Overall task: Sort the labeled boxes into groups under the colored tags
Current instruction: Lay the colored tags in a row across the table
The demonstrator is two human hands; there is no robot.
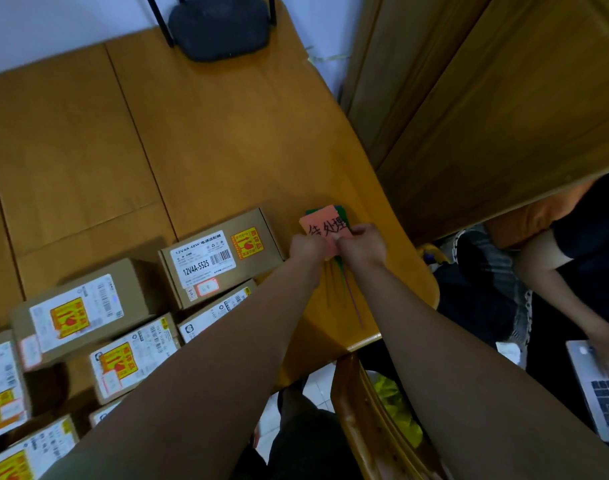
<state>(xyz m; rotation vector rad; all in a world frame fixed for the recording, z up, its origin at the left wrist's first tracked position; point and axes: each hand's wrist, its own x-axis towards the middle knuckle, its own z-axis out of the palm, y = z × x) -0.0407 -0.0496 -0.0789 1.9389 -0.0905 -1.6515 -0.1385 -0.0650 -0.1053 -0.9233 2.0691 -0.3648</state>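
L hand (308,245) & R hand (360,245) both pinch pink tag (325,226), green tag (344,213) under it. Boxes (220,258) just left, on table (209,150)

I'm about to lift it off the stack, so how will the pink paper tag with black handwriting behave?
The pink paper tag looks thin and flat, so probably light and floppy. It lies on a green tag, which may drag along. Thin strings trailing below could snag.

Dim, warm light is falling over the table (209,133), boxes (88,317) are casting soft shadows (the lower-left ones blurring), and wide-angle distortion is bending the edges.
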